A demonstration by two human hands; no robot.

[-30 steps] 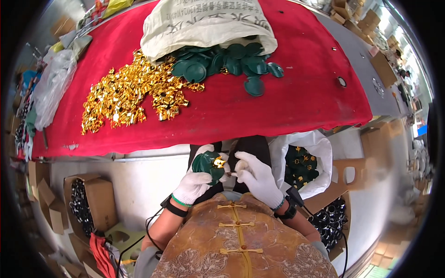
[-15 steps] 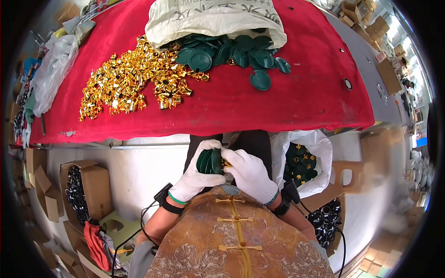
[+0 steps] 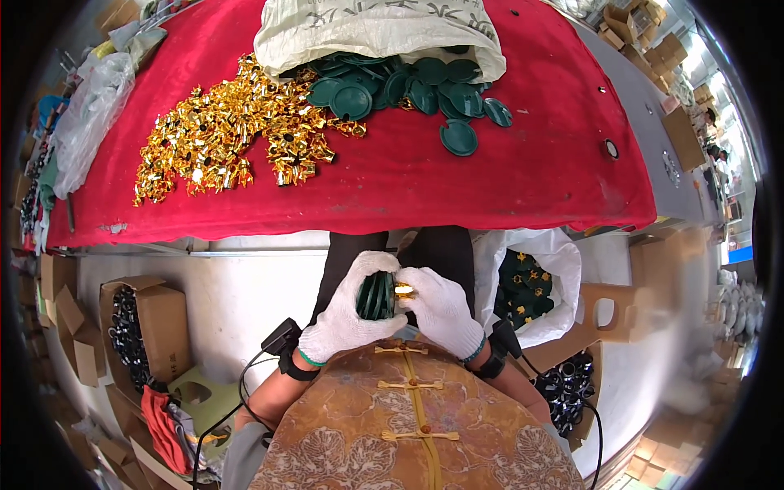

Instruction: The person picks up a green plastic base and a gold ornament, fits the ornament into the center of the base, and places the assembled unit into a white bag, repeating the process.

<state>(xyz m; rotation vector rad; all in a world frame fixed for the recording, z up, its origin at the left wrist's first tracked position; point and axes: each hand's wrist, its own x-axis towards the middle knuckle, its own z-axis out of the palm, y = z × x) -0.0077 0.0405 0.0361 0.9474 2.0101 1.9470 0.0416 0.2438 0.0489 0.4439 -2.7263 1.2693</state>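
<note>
Worktop under red cloth, the landmark for all places given. On its far part lies a cream sack, mouth toward the near edge, with loose green discs spread at the opening. A heap of gold pieces lies on the worktop's left half. Off its near edge, to the right, sits an open white bag holding gold-topped green discs.

Off the middle of the worktop's near edge are two gloved hands. The left hand is closed round a stack of green discs, seen nearly edge-on. The right hand has its grip together on a single gold piece at the stack's right side. The step in hand is judged to be fitting this piece to the outermost disc; the next move appears to call for a steady left grip and a well-aligned press from the right.

Hidden: the meeting point of gold piece and disc, so whether they are joined cannot be told, and the undersides of both hands. The stacked discs overlap too closely to count. The sack's far end is cut off by the upper edge of the view.
</note>
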